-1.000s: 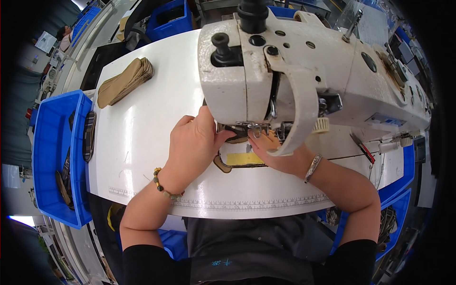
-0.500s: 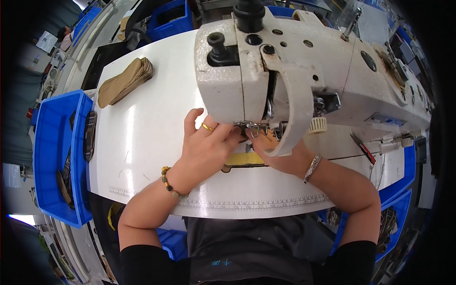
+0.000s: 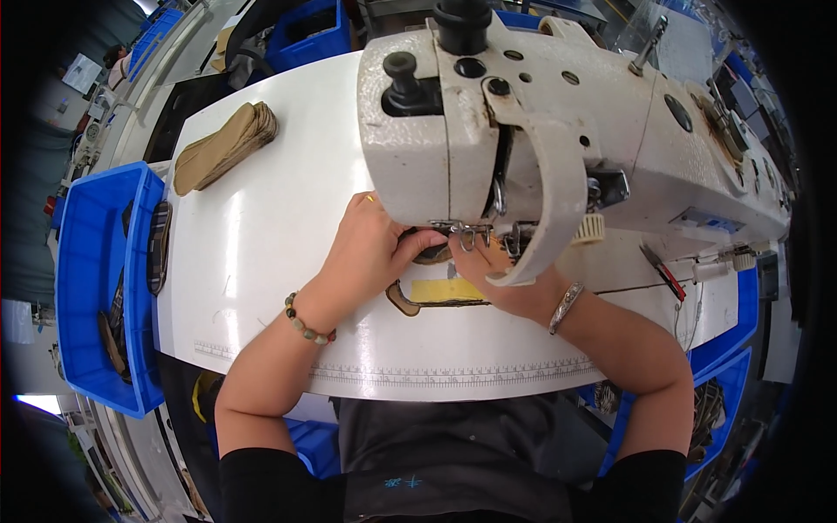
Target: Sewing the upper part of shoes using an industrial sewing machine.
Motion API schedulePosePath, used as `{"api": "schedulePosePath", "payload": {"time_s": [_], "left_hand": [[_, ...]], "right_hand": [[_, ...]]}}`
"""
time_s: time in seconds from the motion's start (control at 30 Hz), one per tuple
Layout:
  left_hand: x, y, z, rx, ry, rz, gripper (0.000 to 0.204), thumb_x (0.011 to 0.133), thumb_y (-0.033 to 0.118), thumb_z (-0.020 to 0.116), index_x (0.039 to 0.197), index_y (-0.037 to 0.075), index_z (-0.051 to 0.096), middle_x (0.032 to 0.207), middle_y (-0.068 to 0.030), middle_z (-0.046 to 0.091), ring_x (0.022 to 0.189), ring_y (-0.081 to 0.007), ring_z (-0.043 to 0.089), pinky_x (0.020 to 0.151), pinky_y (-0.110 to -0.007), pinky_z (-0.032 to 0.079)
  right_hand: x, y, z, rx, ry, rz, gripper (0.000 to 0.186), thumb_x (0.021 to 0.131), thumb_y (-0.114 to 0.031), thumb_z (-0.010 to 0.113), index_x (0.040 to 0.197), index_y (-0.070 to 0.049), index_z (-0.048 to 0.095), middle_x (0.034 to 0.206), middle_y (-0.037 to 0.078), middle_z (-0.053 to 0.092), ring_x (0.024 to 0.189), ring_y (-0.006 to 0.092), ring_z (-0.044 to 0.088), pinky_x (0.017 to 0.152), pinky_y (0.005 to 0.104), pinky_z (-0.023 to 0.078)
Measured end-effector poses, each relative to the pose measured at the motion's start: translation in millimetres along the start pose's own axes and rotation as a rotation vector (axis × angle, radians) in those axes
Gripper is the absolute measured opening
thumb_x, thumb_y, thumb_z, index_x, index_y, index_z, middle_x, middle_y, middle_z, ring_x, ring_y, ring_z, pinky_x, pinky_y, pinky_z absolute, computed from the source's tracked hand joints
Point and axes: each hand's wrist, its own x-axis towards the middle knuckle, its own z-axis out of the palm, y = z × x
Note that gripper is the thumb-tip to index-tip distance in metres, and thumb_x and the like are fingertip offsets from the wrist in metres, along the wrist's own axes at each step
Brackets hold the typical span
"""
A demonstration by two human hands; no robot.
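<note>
At the presser foot [image 3: 462, 234] of a white sewing machine [image 3: 410, 148], my left hand [image 3: 362, 248] has its thumb pressed on a dark fabric piece [image 3: 429, 254] with a tan edge; its other fingers are closed and partly hidden under the machine head. My right hand [image 3: 514, 279] reaches in from the right, fingers closed at the same piece, partly behind the foot and white guard. A yellow strip [image 3: 440, 289] lies on the machine bed between my hands, with a small tan piece [image 3: 403, 301] beside it.
A stack of brown cut pieces [image 3: 222, 148] lies back left. A blue bin [image 3: 91, 288] with plaid pieces stands left of the table. Red-and-black snips [image 3: 663, 272] lie right. More blue bins [image 3: 314, 44] sit behind and at lower right. Part of another person shows at far upper left.
My left hand moved right and bunched its fingers near the needle half a second ago; now it is back to the left, thumb extended on the piece. My right hand has barely moved.
</note>
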Motion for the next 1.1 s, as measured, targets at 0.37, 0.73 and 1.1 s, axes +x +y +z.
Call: {"api": "schedulePosePath", "payload": {"time_s": [0.37, 0.73, 1.1], "left_hand": [[-1, 4, -1, 0.074, -0.061, 0.063, 0.018, 0.077, 0.019, 0.078, 0.094, 0.015, 0.079, 0.088, -0.0039, 0.072, 0.088, -0.0261, 0.063, 0.091, -0.039, 0.039], [4, -2, -1, 0.163, 0.076, 0.235, 0.020, 0.070, 0.023, 0.081, 0.088, 0.015, 0.079, 0.090, -0.0023, 0.073, 0.094, -0.0239, 0.065, 0.092, -0.040, 0.042], [5, 10, 0, 0.084, 0.070, 0.139, 0.019, 0.069, 0.017, 0.081, 0.087, 0.010, 0.079, 0.086, -0.0058, 0.072, 0.081, -0.0302, 0.066, 0.077, -0.040, 0.051]], "right_hand": [[5, 1, -16, -0.031, 0.000, -0.135, 0.018, 0.076, -0.011, 0.066, 0.094, -0.011, 0.068, 0.065, 0.004, 0.062, 0.055, 0.0229, 0.063, 0.051, 0.0353, 0.049], [-4, -18, -29, 0.004, -0.090, -0.167, 0.032, 0.074, -0.009, 0.066, 0.104, 0.000, 0.067, 0.059, 0.006, 0.055, 0.047, 0.0215, 0.056, 0.043, 0.0361, 0.045], [-11, -15, -8, 0.005, -0.152, -0.161, 0.030, 0.083, -0.011, 0.061, 0.108, 0.002, 0.067, 0.058, 0.005, 0.056, 0.048, 0.0205, 0.059, 0.046, 0.0360, 0.047]]}}
